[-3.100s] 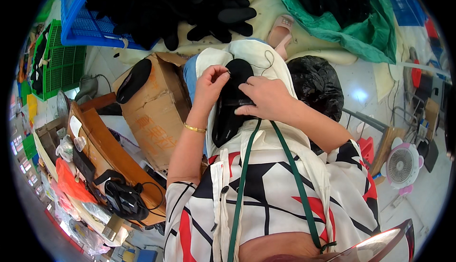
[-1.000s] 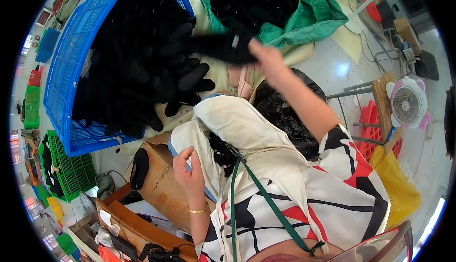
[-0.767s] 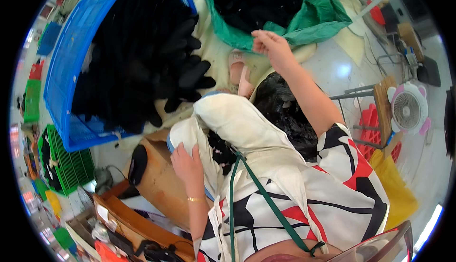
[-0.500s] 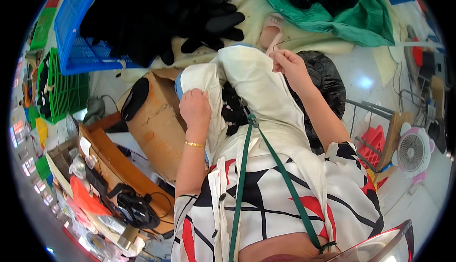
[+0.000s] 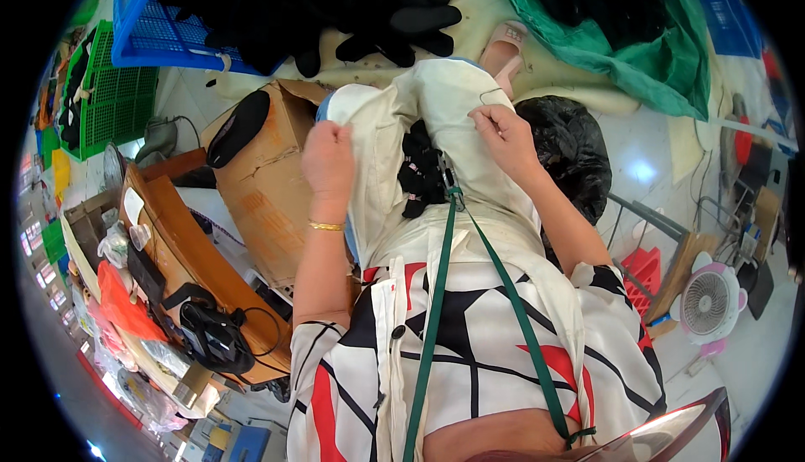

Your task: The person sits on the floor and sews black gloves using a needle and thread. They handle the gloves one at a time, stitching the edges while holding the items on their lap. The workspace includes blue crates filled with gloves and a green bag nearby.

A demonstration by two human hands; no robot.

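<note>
My left hand (image 5: 329,158), with a gold bracelet at the wrist, is closed above my left knee; whatever it holds, if anything, is hidden. Over my right thigh, my right hand (image 5: 508,137) pinches a thin, dark, curved strand (image 5: 493,91); I cannot make out if it is wire or thread. A cream apron (image 5: 457,101) covers my legs. Between my thighs lie small black cloth pieces (image 5: 421,173) with pinkish marks. Beside them a metal clip or tool (image 5: 453,187) hangs where two green cords (image 5: 436,273) from my neck meet.
Ahead, black slipper-like pieces (image 5: 360,9) heap over a blue crate (image 5: 180,38). A green sack (image 5: 579,72) of black pieces and a pink slipper (image 5: 505,49) lie ahead right. A cardboard box (image 5: 264,177) stands left, a black plastic bag (image 5: 566,152) and fan (image 5: 708,298) right.
My left hand has lifted off the apron at the knee and turned into a fist. My right hand has drawn back toward me, still pinching the strand. The whole view has shifted slightly.
</note>
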